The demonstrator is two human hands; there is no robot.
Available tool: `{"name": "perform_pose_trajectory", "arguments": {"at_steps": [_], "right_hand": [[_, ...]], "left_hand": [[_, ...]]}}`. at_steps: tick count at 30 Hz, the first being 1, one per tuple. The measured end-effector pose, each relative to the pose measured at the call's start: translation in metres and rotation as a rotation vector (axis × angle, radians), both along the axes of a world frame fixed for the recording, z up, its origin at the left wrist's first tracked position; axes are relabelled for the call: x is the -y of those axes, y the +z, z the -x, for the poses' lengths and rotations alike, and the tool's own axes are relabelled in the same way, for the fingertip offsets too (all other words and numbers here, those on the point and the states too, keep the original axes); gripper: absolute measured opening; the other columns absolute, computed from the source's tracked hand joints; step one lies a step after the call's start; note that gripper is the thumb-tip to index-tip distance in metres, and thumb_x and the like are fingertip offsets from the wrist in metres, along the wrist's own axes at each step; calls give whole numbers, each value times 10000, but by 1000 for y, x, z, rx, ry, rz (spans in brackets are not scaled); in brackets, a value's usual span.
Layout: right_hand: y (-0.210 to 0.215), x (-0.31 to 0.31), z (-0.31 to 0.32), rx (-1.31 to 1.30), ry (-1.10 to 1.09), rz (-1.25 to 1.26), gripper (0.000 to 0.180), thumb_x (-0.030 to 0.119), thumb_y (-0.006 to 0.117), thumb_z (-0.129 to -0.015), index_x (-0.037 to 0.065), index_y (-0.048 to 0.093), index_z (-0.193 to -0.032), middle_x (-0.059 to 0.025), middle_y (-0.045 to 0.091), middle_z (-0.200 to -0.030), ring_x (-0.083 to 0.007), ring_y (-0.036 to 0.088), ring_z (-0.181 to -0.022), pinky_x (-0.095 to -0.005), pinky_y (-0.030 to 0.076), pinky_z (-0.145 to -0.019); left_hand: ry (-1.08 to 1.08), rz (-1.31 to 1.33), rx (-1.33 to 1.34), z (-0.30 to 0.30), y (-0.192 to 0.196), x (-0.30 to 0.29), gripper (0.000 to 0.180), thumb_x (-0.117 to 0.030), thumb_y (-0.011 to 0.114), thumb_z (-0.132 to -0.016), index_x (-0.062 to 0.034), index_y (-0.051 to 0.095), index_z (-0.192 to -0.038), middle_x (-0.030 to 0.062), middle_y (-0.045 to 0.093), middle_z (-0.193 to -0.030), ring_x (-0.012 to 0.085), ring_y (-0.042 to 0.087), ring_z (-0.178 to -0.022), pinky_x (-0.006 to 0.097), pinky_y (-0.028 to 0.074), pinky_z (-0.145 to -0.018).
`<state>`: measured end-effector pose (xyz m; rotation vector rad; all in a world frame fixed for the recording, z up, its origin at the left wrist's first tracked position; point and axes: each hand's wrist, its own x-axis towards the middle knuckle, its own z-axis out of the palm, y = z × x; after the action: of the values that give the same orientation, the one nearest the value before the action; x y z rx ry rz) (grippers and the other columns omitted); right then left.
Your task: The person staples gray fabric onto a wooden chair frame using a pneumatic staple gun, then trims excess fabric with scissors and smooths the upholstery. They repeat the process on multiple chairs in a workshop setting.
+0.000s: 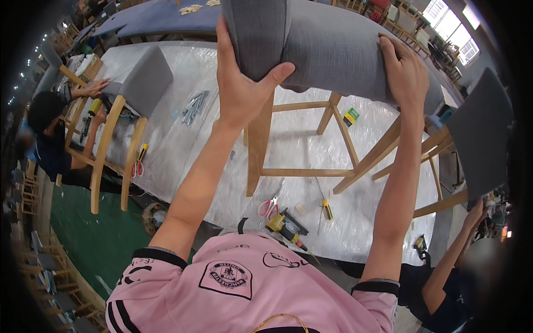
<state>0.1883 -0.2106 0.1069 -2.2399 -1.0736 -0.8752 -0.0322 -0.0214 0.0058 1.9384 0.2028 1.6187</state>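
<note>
A grey upholstered chair (336,53) with a pale wooden frame stands before me on the plastic-covered table (211,144). My left hand (242,91) grips the padded edge on the left, thumb spread over the fabric and its other fingers mostly hidden behind. On the right, my right hand (405,72) clasps the cushion with bent fingers over its side. Below the chair's frame lie red-handled scissors (268,208), a yellow cordless drill (286,225) and a yellow-and-black screwdriver (326,208). A small green-and-yellow box (351,116) rests behind the frame.
Several metal bolts (195,107) lie left of the chair. At far left a co-worker (50,127) uses a drill on another grey chair (145,77). A second co-worker (449,283) is at right, by a dark grey chair (483,139). A blue-grey table (161,21) stands beyond.
</note>
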Motion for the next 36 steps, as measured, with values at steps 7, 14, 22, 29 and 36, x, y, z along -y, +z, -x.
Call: {"name": "perform_pose_trajectory", "arguments": {"at_steps": [7,14,22,29,36], "right_hand": [[5,4,8,-37,2,3,440,492,527,-983,190,787,-1168,-87,747,-1196,-320,664,-1152,-411,472,-1027],[-1,6,16,-53,11,-35,419,469,533,-989,187,792,-1160,-91,747,-1196,-305,662,-1157,-394,463,-1037],[0,13,10,-12,32,-26,399,439,553,-989,171,785,-1172,-70,745,-1220,-292,653,-1179,-413,421,-1083],[-4,7,13,-21,31,-33,415,455,540,-990,180,786,-1180,-59,744,-1229,-283,651,-1192,-409,408,-1099],[1,3,7,-18,-2,-15,446,481,509,-988,193,784,-1188,-67,743,-1226,-292,651,-1186,-411,410,-1094]], "left_hand": [[-31,149,-94,8,21,10,1245,-409,896,-773,-26,82,-1634,267,400,-1549,389,462,-1420,465,404,-1172],[35,147,-41,6,24,25,1234,-334,877,-752,-32,67,-1632,289,388,-1528,416,448,-1419,483,391,-1178],[-50,235,-144,18,37,26,1224,-255,840,-746,-36,38,-1644,295,324,-1586,432,398,-1457,491,359,-1197],[47,149,-104,11,29,28,1196,-253,820,-767,-46,32,-1643,297,307,-1576,451,405,-1445,518,387,-1176],[13,115,-172,15,31,17,1215,-270,825,-794,-35,-10,-1646,319,306,-1589,440,404,-1457,498,379,-1188]]}}
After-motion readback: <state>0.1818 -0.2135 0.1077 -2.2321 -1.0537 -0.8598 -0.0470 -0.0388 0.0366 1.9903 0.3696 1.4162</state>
